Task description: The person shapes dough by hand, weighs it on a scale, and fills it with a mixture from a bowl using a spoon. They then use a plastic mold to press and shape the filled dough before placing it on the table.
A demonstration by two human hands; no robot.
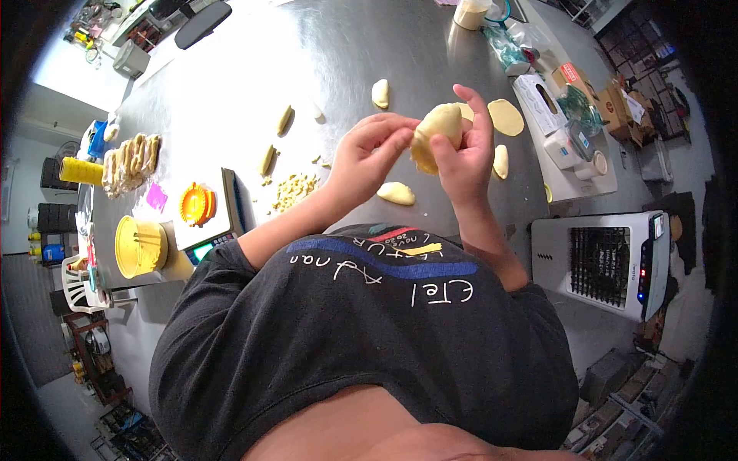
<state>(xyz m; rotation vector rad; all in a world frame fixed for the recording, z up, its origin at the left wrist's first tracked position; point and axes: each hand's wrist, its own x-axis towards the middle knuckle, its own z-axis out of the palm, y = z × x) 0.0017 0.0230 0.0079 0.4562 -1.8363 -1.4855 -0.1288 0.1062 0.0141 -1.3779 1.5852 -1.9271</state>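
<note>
Orange press [197, 204] sat on the scale [206, 223] at far left, scraps [294, 190] beside. Left hand [367, 154] pinched the dough pastry's [435, 135] left edge, fingers curled shut on it. Right hand [466, 150] cupped the pastry from the right, fingers wrapped behind. Pastry was held above the steel table [231, 84], between both hands. Folded piece [396, 193] lay just below.

One head-worn camera looks steeply down, close over the steel table [231, 77] and the wearer's torso.
</note>
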